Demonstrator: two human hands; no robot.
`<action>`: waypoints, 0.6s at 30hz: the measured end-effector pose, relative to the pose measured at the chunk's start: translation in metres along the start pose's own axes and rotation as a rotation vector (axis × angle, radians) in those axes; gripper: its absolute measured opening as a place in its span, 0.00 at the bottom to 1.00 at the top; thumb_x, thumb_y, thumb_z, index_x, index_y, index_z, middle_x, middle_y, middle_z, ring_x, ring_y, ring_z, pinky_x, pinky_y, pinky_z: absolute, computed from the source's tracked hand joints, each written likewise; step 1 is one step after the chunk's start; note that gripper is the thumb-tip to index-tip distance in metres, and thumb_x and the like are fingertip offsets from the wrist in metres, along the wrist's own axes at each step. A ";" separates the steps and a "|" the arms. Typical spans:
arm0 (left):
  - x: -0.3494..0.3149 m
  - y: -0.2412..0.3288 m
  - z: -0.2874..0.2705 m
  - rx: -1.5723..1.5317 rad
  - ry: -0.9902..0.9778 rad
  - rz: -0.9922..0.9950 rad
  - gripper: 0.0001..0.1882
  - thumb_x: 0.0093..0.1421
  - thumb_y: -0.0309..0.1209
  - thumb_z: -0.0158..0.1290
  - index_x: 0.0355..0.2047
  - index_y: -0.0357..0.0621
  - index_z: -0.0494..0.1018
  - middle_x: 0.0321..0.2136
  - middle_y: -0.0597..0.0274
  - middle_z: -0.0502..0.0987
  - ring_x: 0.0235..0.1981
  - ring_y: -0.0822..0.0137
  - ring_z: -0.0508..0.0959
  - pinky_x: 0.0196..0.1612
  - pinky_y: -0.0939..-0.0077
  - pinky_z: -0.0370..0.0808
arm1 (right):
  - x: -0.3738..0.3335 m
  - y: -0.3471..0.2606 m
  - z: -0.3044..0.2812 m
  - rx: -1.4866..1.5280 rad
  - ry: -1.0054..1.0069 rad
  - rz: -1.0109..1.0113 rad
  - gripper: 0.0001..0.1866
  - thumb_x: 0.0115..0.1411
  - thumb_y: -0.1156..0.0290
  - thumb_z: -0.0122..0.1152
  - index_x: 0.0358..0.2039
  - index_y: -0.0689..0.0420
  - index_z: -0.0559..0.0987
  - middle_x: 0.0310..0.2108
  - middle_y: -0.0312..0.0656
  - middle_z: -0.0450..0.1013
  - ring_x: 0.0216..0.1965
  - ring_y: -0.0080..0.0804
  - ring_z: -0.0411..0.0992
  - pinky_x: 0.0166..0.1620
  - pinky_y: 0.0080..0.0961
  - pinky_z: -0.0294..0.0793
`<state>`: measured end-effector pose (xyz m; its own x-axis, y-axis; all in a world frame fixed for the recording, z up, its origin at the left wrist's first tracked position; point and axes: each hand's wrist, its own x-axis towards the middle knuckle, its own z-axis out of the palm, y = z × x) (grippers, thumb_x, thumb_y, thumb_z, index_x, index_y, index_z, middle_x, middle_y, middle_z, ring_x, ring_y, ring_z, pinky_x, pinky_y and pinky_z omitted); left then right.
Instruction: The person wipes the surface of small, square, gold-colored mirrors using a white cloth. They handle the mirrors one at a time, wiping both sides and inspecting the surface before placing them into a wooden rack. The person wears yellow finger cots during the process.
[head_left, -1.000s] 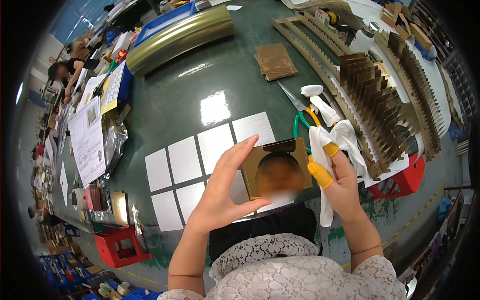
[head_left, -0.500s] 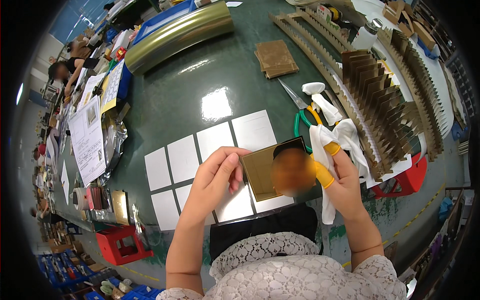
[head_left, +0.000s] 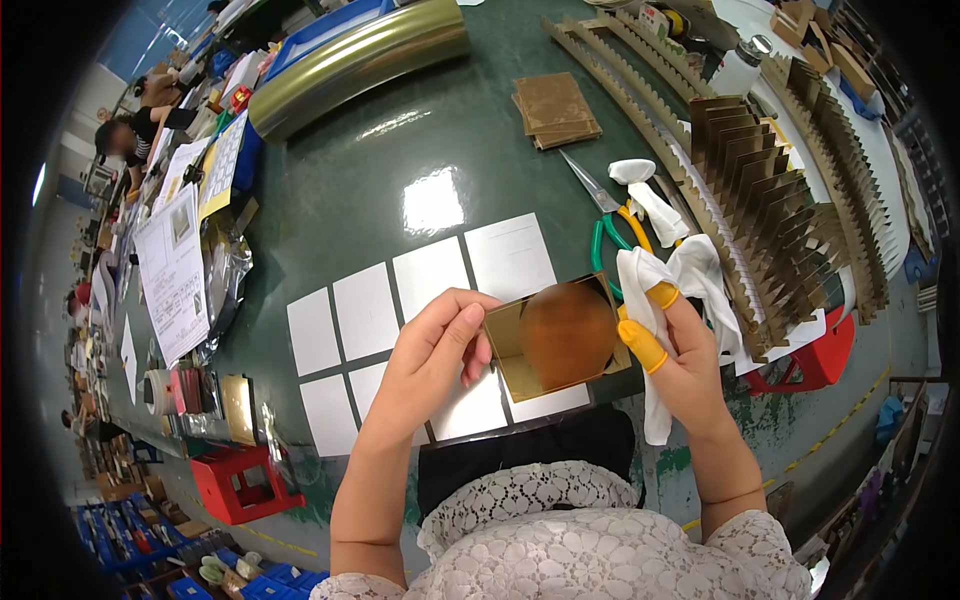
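My left hand [head_left: 432, 348] pinches the left edge of a square, gold-tinted mirror plate [head_left: 512, 374], tilted above the table's front edge. A dark, blurred reflection fills much of its surface. At the plate's right side, my right hand [head_left: 692, 375] is closed around a white cloth [head_left: 645, 275], part of which hangs below the hand. Yellow finger cots [head_left: 643, 345] cover its thumb and a finger. Under and beyond the plate, white square sheets [head_left: 430, 270] lie in two rows. Scissors [head_left: 605, 215] with green and yellow handles rest beyond the right hand.
A stack of brown square plates [head_left: 556, 108] lies farther back. Toothed brown racks [head_left: 745, 190] holding upright plates line the right side. At the far left is a gold film roll [head_left: 360, 65]. Papers [head_left: 172, 270] cover the left edge; a red stool [head_left: 240, 485] stands below.
The mirror plate has tilted slightly, so its reflection has shifted and grown. My right thumb has drawn a little away from the plate's edge. My left hand keeps its hold.
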<state>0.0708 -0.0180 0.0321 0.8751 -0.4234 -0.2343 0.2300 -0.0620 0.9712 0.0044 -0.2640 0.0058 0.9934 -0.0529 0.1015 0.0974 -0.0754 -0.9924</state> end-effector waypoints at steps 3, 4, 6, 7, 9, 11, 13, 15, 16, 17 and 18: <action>-0.001 0.000 -0.001 -0.014 0.001 -0.002 0.13 0.71 0.33 0.41 0.43 0.37 0.72 0.20 0.71 0.69 0.21 0.80 0.67 0.25 0.85 0.65 | 0.001 0.000 0.000 0.010 -0.011 0.035 0.28 0.62 0.76 0.58 0.62 0.65 0.63 0.57 0.44 0.67 0.54 0.26 0.67 0.58 0.23 0.63; -0.001 0.000 -0.001 -0.019 0.000 -0.005 0.13 0.71 0.33 0.41 0.43 0.37 0.72 0.20 0.71 0.69 0.21 0.80 0.67 0.25 0.85 0.65 | 0.001 0.000 0.000 0.016 -0.011 0.046 0.28 0.62 0.76 0.58 0.62 0.65 0.63 0.57 0.44 0.67 0.54 0.26 0.67 0.58 0.23 0.63; -0.001 0.000 -0.001 -0.025 -0.003 -0.007 0.13 0.71 0.33 0.41 0.43 0.37 0.72 0.20 0.70 0.69 0.21 0.80 0.67 0.25 0.85 0.65 | 0.001 0.001 0.000 0.028 -0.010 0.067 0.28 0.62 0.76 0.58 0.62 0.65 0.63 0.57 0.44 0.67 0.55 0.25 0.67 0.58 0.23 0.63; -0.001 0.000 -0.002 -0.027 -0.005 -0.005 0.13 0.71 0.33 0.41 0.43 0.37 0.72 0.20 0.70 0.69 0.21 0.80 0.67 0.24 0.85 0.65 | 0.001 0.001 0.001 0.031 -0.004 0.069 0.28 0.62 0.76 0.58 0.62 0.65 0.63 0.57 0.44 0.67 0.55 0.25 0.67 0.58 0.23 0.63; -0.001 -0.001 -0.002 -0.033 -0.007 -0.004 0.14 0.71 0.34 0.41 0.43 0.37 0.72 0.20 0.70 0.69 0.20 0.80 0.67 0.24 0.85 0.65 | 0.001 0.003 0.001 0.038 0.008 0.071 0.28 0.62 0.76 0.58 0.62 0.65 0.64 0.57 0.43 0.67 0.54 0.24 0.66 0.57 0.22 0.63; -0.001 -0.002 -0.003 -0.039 -0.005 -0.005 0.14 0.71 0.34 0.41 0.43 0.36 0.72 0.20 0.70 0.69 0.20 0.80 0.67 0.24 0.86 0.65 | 0.001 0.003 0.002 0.061 0.006 0.076 0.28 0.62 0.76 0.58 0.62 0.65 0.64 0.56 0.43 0.67 0.53 0.23 0.66 0.57 0.21 0.64; 0.000 -0.003 -0.003 -0.041 -0.005 -0.030 0.14 0.71 0.34 0.41 0.42 0.36 0.72 0.20 0.70 0.69 0.20 0.80 0.67 0.24 0.86 0.65 | 0.000 0.003 0.002 0.081 0.005 0.082 0.28 0.62 0.76 0.58 0.62 0.65 0.63 0.55 0.42 0.68 0.52 0.22 0.67 0.56 0.20 0.65; 0.000 -0.003 -0.004 -0.041 -0.001 -0.057 0.14 0.71 0.34 0.41 0.42 0.36 0.72 0.20 0.70 0.69 0.20 0.80 0.67 0.24 0.86 0.65 | 0.000 0.000 0.003 0.099 0.005 0.088 0.28 0.63 0.76 0.58 0.62 0.65 0.63 0.54 0.41 0.68 0.51 0.21 0.67 0.54 0.19 0.65; 0.000 -0.004 -0.004 -0.040 0.003 -0.072 0.14 0.71 0.34 0.41 0.42 0.37 0.72 0.20 0.70 0.69 0.20 0.80 0.67 0.24 0.86 0.64 | -0.001 -0.002 0.003 0.101 -0.001 0.097 0.28 0.63 0.76 0.58 0.62 0.65 0.63 0.52 0.41 0.69 0.50 0.21 0.68 0.53 0.19 0.67; 0.000 -0.004 -0.003 -0.039 0.007 -0.087 0.14 0.71 0.35 0.41 0.42 0.37 0.72 0.20 0.70 0.69 0.20 0.80 0.67 0.24 0.86 0.64 | -0.001 -0.004 0.003 0.102 -0.007 0.105 0.28 0.63 0.76 0.58 0.63 0.65 0.63 0.51 0.40 0.70 0.48 0.21 0.69 0.52 0.19 0.68; 0.000 -0.005 -0.003 -0.046 0.002 -0.083 0.14 0.71 0.34 0.41 0.42 0.37 0.72 0.20 0.70 0.69 0.20 0.80 0.67 0.24 0.86 0.64 | -0.002 -0.005 0.003 0.103 -0.011 0.113 0.28 0.63 0.77 0.57 0.63 0.65 0.63 0.50 0.40 0.70 0.47 0.20 0.70 0.51 0.19 0.69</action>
<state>0.0710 -0.0145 0.0272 0.8530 -0.4166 -0.3144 0.3214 -0.0554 0.9453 0.0026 -0.2602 0.0104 0.9990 -0.0442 -0.0117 -0.0103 0.0328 -0.9994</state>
